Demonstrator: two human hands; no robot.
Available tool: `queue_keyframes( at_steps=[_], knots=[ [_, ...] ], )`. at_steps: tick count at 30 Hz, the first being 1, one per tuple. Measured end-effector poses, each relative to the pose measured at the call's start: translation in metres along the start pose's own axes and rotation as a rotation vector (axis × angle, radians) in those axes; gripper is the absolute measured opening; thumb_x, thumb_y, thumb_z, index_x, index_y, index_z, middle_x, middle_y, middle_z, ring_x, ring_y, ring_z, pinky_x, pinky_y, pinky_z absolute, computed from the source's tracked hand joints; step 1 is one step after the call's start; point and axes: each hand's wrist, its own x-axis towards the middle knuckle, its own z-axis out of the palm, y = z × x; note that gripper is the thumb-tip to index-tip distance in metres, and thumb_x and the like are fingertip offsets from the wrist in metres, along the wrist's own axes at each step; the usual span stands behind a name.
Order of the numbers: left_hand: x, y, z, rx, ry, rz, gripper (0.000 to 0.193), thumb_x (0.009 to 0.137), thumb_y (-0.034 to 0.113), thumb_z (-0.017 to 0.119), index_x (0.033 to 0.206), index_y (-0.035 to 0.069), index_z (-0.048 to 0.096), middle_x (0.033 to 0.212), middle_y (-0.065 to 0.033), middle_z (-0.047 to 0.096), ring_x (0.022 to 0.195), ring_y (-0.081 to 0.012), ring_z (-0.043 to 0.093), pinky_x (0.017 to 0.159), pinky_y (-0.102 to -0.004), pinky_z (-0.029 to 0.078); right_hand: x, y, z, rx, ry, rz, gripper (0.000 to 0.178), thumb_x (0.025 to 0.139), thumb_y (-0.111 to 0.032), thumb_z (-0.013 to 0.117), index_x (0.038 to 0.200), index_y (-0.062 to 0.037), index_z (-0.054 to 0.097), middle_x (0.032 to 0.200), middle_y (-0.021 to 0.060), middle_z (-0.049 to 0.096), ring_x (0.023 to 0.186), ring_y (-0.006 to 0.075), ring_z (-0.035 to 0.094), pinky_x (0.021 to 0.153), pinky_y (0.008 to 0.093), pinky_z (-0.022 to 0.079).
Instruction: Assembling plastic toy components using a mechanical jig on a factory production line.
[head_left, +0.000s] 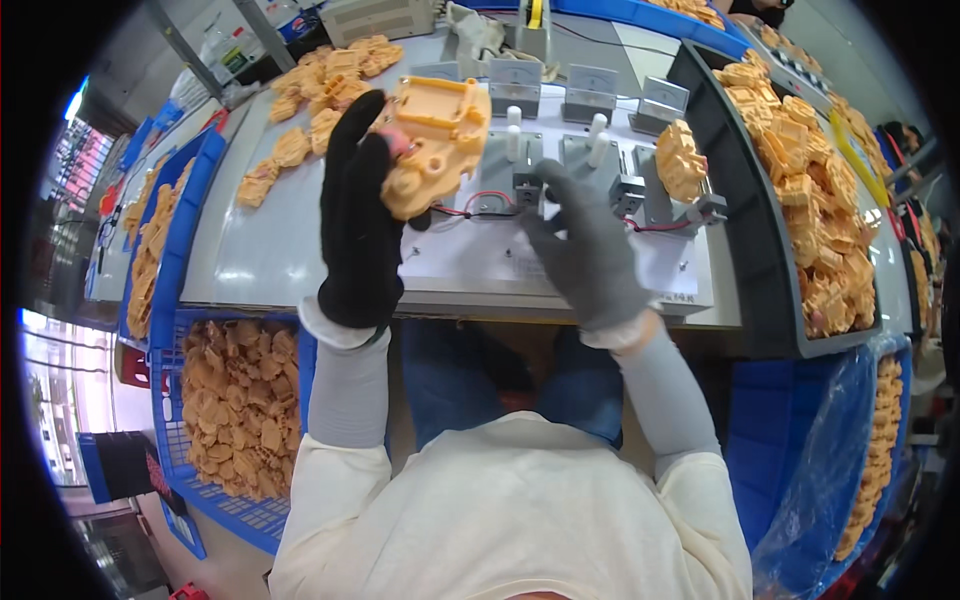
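Observation:
My left hand (358, 215), in a black glove, holds an orange plastic housing (435, 140) up above the grey workbench (270, 250). My right hand (585, 245), in a grey glove, rests on a grey metal test fixture (540, 165) with white upright pegs, its fingers at a small clamp where red and black wires run. A second orange housing (680, 160) stands on the fixture's right side.
Loose orange housings (320, 90) lie at the bench's back left. A grey tray (810, 200) at the right is heaped with them. Blue crates (235, 400) at lower left and far left hold more. Small analogue meters (590, 90) stand behind the fixture.

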Motion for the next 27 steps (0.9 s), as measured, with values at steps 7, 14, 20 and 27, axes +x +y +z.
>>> queue_keyframes(
  at_steps=[7, 14, 20, 27],
  knots=[
    [0.054, -0.037, 0.028, 0.517, -0.124, 0.278, 0.034, 0.087, 0.021, 0.057, 0.116, 0.005, 0.049, 0.101, -0.0130, 0.059, 0.092, -0.0209, 0.059, 0.079, -0.0290, 0.047, -0.005, -0.010, 0.032, -0.031, 0.204, -0.025, 0.033, 0.070, -0.005, 0.071, 0.100, -0.0089, 0.056, 0.087, 0.0071, 0.058, 0.063, 0.0140, 0.059, 0.056, 0.0272, 0.049],
    [0.075, -0.058, 0.058, 1.004, -0.161, 0.382, 0.040, 0.084, 0.027, 0.060, 0.116, 0.005, 0.051, 0.104, -0.0160, 0.060, 0.090, -0.0275, 0.060, 0.079, -0.0335, 0.047, -0.002, 0.000, 0.035, 0.215, 0.261, -0.128, 0.021, 0.070, -0.002, 0.066, 0.088, -0.0080, 0.058, 0.076, 0.0077, 0.058, 0.063, 0.0203, 0.062, 0.055, 0.0290, 0.049],
    [0.065, -0.059, 0.057, 1.103, -0.352, 0.292, 0.042, 0.085, 0.031, 0.058, 0.117, 0.004, 0.052, 0.112, -0.0173, 0.057, 0.098, -0.0304, 0.058, 0.083, -0.0354, 0.047, -0.003, 0.004, 0.035, 0.193, 0.268, -0.168, 0.023, 0.069, 0.003, 0.067, 0.089, -0.0043, 0.057, 0.075, 0.0060, 0.059, 0.060, 0.0126, 0.059, 0.055, 0.0247, 0.049],
    [0.062, -0.053, 0.037, 1.357, -0.708, 0.472, 0.034, 0.096, 0.021, 0.036, 0.126, 0.010, 0.046, 0.115, -0.0149, 0.056, 0.099, -0.0322, 0.057, 0.084, -0.0375, 0.046, -0.002, 0.001, 0.034, 0.218, 0.214, -0.148, 0.026, 0.071, 0.004, 0.067, 0.094, -0.0036, 0.058, 0.082, 0.0059, 0.061, 0.063, 0.0089, 0.057, 0.057, 0.0221, 0.048]
  ],
)
